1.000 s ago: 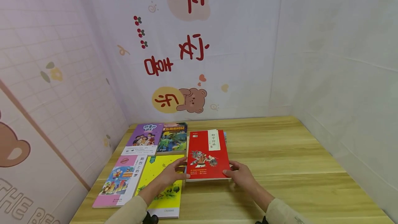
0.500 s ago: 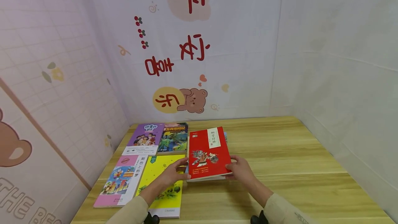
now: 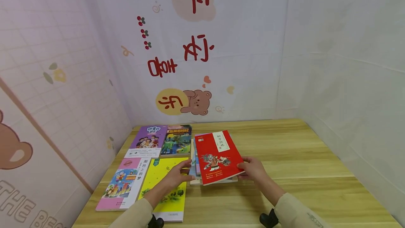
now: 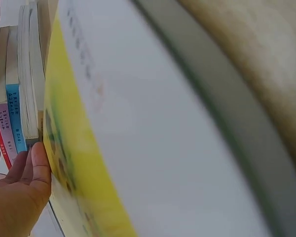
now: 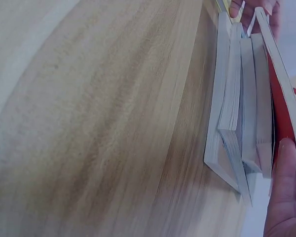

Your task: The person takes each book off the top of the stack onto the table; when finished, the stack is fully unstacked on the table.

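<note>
A red book [image 3: 218, 156] with white title strip tops a stack of books [image 3: 194, 179] in the head view. My right hand [image 3: 255, 170] pinches the red book near its lower right corner, thumb on the cover. The right wrist view shows the right hand's finger [image 5: 286, 163] under the lifted red book, tilted off the pile. My left hand [image 3: 175, 177] is at the stack's left side, fingers loosely extended. Its fingertips [image 4: 38, 154] touch or nearly touch the stack's spines in the left wrist view, where lilac and blue spines show below the red book.
Left of the stack lie a purple book [image 3: 148, 138], a dark green picture book [image 3: 177, 141], a pink and white book [image 3: 121, 185] and a yellow book [image 3: 171, 200]. The wooden table [image 3: 284, 171] extends right, with white cloth walls [image 3: 250, 62] behind and beside it.
The red book has come up off the pile, turned slightly and shifted right with my right hand, uncovering books beneath on the left. My left hand has hardly moved and no longer touches the red book.
</note>
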Available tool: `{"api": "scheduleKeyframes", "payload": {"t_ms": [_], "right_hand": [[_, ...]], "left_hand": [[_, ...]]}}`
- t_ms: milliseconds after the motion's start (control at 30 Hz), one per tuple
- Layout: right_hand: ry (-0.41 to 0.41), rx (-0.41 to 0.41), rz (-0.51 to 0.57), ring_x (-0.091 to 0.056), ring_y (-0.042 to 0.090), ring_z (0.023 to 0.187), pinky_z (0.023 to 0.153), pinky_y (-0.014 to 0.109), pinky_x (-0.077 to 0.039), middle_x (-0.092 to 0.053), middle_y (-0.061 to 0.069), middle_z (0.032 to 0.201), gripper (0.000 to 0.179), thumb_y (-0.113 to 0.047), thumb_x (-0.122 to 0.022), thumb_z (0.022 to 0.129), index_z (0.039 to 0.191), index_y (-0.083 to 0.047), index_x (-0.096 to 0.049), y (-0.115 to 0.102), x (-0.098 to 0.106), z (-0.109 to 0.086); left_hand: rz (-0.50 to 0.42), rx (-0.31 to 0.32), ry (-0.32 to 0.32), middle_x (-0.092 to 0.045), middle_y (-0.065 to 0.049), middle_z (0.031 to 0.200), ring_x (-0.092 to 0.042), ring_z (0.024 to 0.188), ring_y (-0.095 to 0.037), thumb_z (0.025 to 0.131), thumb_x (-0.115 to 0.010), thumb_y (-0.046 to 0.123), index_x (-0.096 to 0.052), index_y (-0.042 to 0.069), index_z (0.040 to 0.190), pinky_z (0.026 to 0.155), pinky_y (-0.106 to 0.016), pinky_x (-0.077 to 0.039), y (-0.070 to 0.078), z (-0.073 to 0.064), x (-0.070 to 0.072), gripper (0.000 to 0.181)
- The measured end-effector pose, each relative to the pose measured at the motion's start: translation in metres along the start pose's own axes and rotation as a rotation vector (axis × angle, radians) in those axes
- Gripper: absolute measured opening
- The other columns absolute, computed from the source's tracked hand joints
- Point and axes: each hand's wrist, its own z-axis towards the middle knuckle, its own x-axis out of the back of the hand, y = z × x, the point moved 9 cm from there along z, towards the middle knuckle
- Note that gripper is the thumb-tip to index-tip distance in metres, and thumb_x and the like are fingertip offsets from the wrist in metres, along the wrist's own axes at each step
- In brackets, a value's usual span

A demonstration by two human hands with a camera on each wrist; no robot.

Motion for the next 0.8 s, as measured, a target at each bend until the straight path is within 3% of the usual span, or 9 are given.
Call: {"api": "scheduleKeyframes", "payload": {"t_ms": [167,300,533,800], "right_hand": [[0.003,0.013,0.014,-0.069,0.024,0.068,0.065,0.040,-0.060,-0.068,0.019,0.097,0.045,-0.002,-0.058,0.095,0.137,0.009,-0.049,0.002,0.000,0.002],[0.020,0.024,0.069,-0.068,0.024,0.070,0.066,0.040,-0.060,-0.065,0.024,0.107,0.048,-0.001,-0.056,0.096,0.141,0.008,-0.046,0.005,0.002,0.003],[0.024,0.054,0.159,-0.069,0.024,0.076,0.077,0.047,-0.058,-0.060,0.027,0.121,0.052,-0.005,-0.058,0.098,0.147,0.002,-0.043,0.005,0.008,0.007],[0.018,0.105,0.246,-0.070,0.020,0.083,0.076,0.036,-0.059,-0.052,0.029,0.129,0.055,-0.004,-0.053,0.101,0.152,0.001,-0.034,-0.008,0.030,0.024]], "left_hand": [[0.024,0.004,0.033,-0.046,-0.014,0.145,-0.049,0.124,-0.033,0.088,-0.076,0.030,-0.040,0.018,0.152,0.097,-0.047,-0.049,0.003,0.007,-0.001,0.074],[0.046,-0.002,0.047,-0.044,-0.015,0.146,-0.049,0.123,-0.033,0.090,-0.074,0.030,-0.042,0.019,0.151,0.097,-0.048,-0.049,0.006,0.013,-0.003,0.070],[0.102,0.010,0.029,-0.047,-0.015,0.142,-0.050,0.116,-0.031,0.091,-0.073,0.031,-0.043,0.022,0.151,0.096,-0.053,-0.047,0.007,0.017,-0.006,0.068],[0.113,-0.008,-0.003,-0.047,-0.016,0.142,-0.050,0.118,-0.031,0.092,-0.072,0.032,-0.040,0.023,0.153,0.099,-0.055,-0.044,0.008,0.019,-0.008,0.070]]}}
